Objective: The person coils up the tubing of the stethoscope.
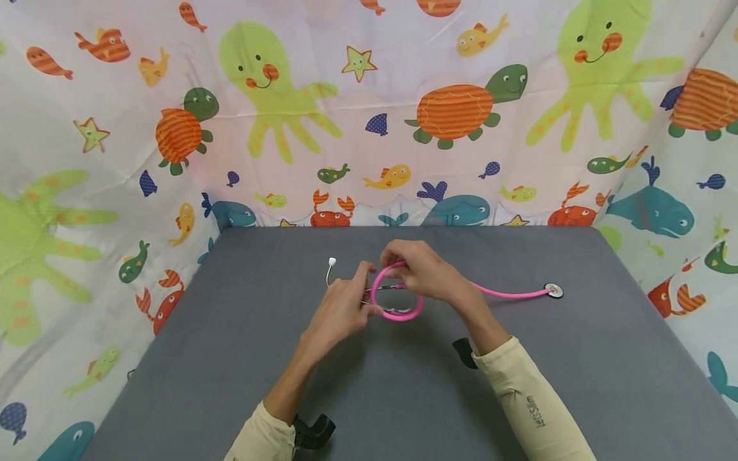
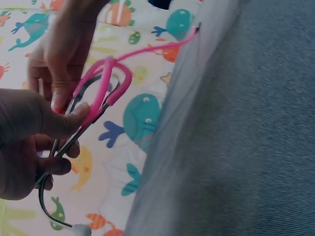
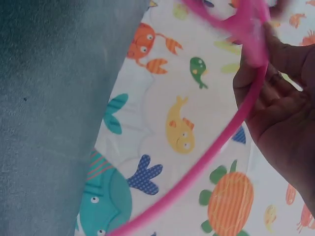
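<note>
A pink stethoscope is held above the grey table, its tubing looped in a ring around the metal ear tubes. My left hand grips the ear tubes and the loop, thumb on the near side; the left wrist view shows its fingers curled round the metal. One white eartip sticks out past that hand. My right hand pinches the top of the pink loop between thumb and fingers. From there the tubing runs right to the round chest piece.
The grey table spreads under both hands. A curtain printed with sea animals hangs behind the table and along its sides. Dark straps sit at the wrists, beside cream sleeves.
</note>
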Available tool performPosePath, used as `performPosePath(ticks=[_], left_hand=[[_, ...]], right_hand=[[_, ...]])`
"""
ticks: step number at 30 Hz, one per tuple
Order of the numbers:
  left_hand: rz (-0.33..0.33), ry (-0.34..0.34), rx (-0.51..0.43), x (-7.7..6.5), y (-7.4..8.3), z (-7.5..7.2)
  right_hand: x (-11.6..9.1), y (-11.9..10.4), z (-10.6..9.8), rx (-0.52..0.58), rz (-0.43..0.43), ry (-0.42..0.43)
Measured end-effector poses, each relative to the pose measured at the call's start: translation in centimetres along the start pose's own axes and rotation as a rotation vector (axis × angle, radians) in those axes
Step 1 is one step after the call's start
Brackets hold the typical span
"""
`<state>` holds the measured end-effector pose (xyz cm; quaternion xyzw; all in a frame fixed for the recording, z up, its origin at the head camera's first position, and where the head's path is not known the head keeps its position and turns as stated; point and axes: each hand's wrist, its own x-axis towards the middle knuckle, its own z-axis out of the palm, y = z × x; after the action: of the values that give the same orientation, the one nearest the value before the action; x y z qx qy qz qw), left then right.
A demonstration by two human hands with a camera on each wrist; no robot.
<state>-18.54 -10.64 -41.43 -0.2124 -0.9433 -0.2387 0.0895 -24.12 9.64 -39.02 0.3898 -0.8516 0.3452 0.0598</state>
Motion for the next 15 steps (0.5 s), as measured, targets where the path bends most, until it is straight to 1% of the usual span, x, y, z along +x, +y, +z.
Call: performPosePath(ticks=[3,5,8,10,13,15], left_hand=[[0.011,-0.003,-0.057,-0.1,0.2,-0.5],[0.035,-0.008,-0.093,-0.1,0.4,-0.9],[0.066,-0.029,-0.169,0.0,0.9,-1.4],[0.08,-0.035,-0.225,0.1,1.2,-1.9],[0.082,-0.035,-0.289,0.2,1.5,-2.5],[0.081,-0.024,-0.307,0.3,1.5,-2.8]], right_hand=[[-0.1,0.9,-0.6,0.03,0.021,0.011],[-0.4,1.4,-1.1,0.055,0.033,0.005],[-0.7,2.3,-1.7,0.086,0.018,-0.018],[-0.9,2.6,-1.7,0.112,0.007,-0.042],[-1.0,3.2,-1.2,0.165,-0.022,-0.067],[-1.2,3.4,-0.6,0.204,-0.021,-0.064]])
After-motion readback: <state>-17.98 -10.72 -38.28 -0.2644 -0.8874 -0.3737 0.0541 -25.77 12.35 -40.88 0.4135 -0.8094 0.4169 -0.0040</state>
